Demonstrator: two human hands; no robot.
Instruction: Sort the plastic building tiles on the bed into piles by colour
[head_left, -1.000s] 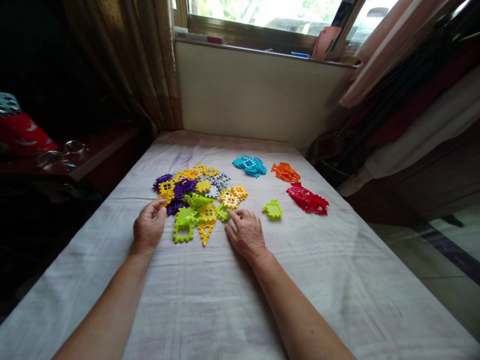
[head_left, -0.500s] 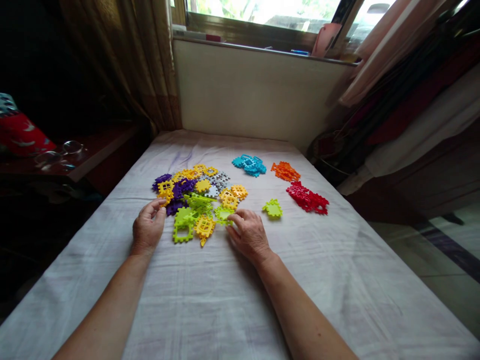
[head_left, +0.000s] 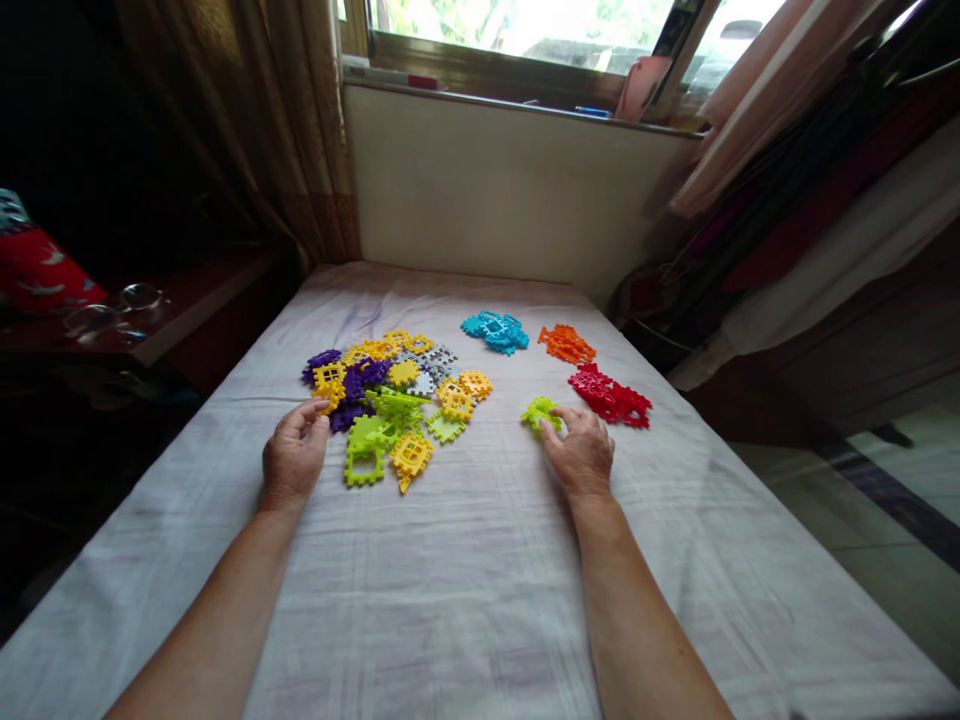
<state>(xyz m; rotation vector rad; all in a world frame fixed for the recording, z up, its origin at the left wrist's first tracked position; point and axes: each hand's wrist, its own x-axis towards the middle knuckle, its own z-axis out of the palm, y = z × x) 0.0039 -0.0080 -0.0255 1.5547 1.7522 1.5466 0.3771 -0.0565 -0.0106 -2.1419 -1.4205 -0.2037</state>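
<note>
At the left edge of a mixed heap of toothed plastic building pieces, my left hand point(head_left: 291, 458) rests with loosely curled fingers. Its fingertips reach the edge of a yellow piece point(head_left: 328, 378), and nothing shows between thumb and fingers. Farther right, my right hand point(head_left: 582, 450) is closed, thumb and fingertips on a lime green piece point(head_left: 535, 411) low over the sheet; the fingers partly cover it. Other lime green pieces point(head_left: 367, 432), purple pieces point(head_left: 365, 373), grey pieces point(head_left: 439, 360) and a yellow windowed piece point(head_left: 411, 454) make up the heap.
Separate piles of blue pieces point(head_left: 495, 330), orange pieces point(head_left: 568, 343) and red pieces point(head_left: 611, 396) lie toward the back right of the sheet-covered surface point(head_left: 450, 600). A side table point(head_left: 217, 300) with glasses point(head_left: 141, 296) stands at left. Clothes hang at right.
My right hand has moved right, from the heap's front right to the separate lime green piece. A piece at the heap's right edge now shows uncovered. My left hand has stayed in place.
</note>
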